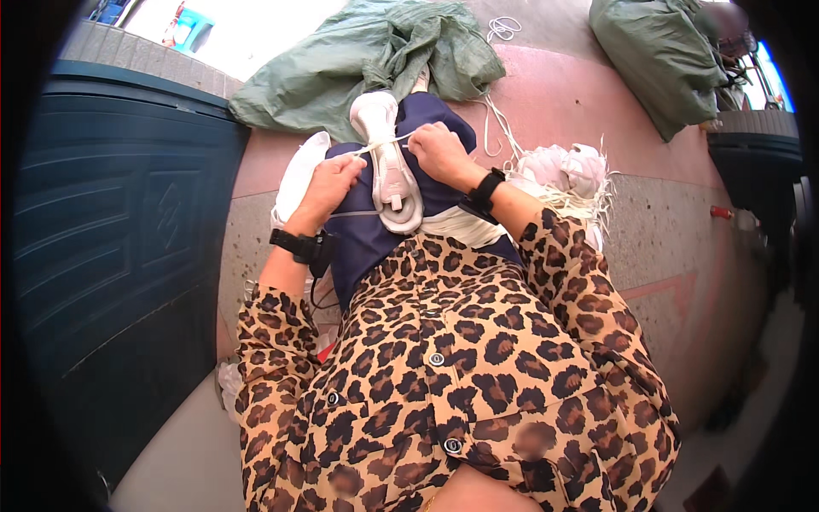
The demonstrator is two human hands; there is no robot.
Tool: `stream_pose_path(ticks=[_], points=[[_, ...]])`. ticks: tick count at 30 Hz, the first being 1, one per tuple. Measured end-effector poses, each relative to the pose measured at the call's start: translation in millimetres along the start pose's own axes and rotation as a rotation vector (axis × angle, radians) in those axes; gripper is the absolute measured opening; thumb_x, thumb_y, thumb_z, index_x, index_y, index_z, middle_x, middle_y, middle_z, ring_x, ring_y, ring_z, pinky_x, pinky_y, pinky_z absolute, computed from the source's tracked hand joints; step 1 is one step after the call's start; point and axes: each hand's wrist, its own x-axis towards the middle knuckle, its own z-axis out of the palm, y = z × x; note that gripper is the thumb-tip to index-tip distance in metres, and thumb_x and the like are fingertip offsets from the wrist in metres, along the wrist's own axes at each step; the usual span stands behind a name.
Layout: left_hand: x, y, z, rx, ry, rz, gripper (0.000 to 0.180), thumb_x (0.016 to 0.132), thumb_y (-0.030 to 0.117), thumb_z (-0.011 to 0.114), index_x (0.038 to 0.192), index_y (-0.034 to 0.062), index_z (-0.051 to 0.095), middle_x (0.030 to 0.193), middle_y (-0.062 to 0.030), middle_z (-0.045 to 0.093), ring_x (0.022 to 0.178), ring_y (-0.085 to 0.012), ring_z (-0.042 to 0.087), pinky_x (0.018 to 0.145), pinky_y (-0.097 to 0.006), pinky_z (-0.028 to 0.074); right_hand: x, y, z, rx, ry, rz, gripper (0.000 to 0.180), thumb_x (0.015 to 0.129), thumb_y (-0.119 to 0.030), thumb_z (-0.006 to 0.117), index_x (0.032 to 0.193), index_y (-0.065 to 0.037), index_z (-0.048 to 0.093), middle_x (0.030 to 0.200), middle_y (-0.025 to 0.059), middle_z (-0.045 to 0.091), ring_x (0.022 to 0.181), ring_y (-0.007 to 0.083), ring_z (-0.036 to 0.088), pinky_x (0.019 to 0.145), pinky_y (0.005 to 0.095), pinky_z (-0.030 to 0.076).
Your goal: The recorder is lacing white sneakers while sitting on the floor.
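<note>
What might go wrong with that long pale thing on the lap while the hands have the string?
The thin white cord, held between the left hand and right hand, might slip along the long, pale, sole-shaped bundle it crosses. That bundle rests on the navy-blue clothed lap, so a hard tug could slide it off. The loose cream strips on the right might tangle.

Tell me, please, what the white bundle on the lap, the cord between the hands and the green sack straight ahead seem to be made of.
The white bundle: probably padded fabric or foam, matte, with soft, rounded edges. The cord: perhaps cotton or synthetic fibre, a thin, dull strand too fine to tell. The green sack: likely woven plastic, faintly shiny, with crisp creases.
</note>
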Motion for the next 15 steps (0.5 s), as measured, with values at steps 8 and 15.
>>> stream_pose_path(ticks=[8,15], points=[[-5.5,6.6,25.3,0.124,0.229,-0.039,0.018,0.083,0.012,0.050,0.089,-0.0013,0.059,0.058,-0.0054,0.057,0.041,-0.0093,0.048,0.041,-0.023,0.040,9.7,-2.7,4.5,-0.092,0.075,0.148,0.014,0.078,-0.018,0.051,0.074,-0.012,0.062,0.090,0.0046,0.056,0.090,0.0252,0.048,0.072,0.0381,0.038],[-2.6,7.8,29.2,0.271,0.251,-0.006,0.021,0.082,0.014,0.048,0.074,-0.0010,0.059,0.052,-0.0070,0.056,0.038,-0.0148,0.052,0.041,-0.028,0.043,18.8,-7.4,-14.1,-0.233,-0.060,-0.116,0.008,0.071,-0.010,0.053,0.071,-0.011,0.061,0.078,0.0057,0.053,0.083,0.0249,0.050,0.068,0.0389,0.038]])
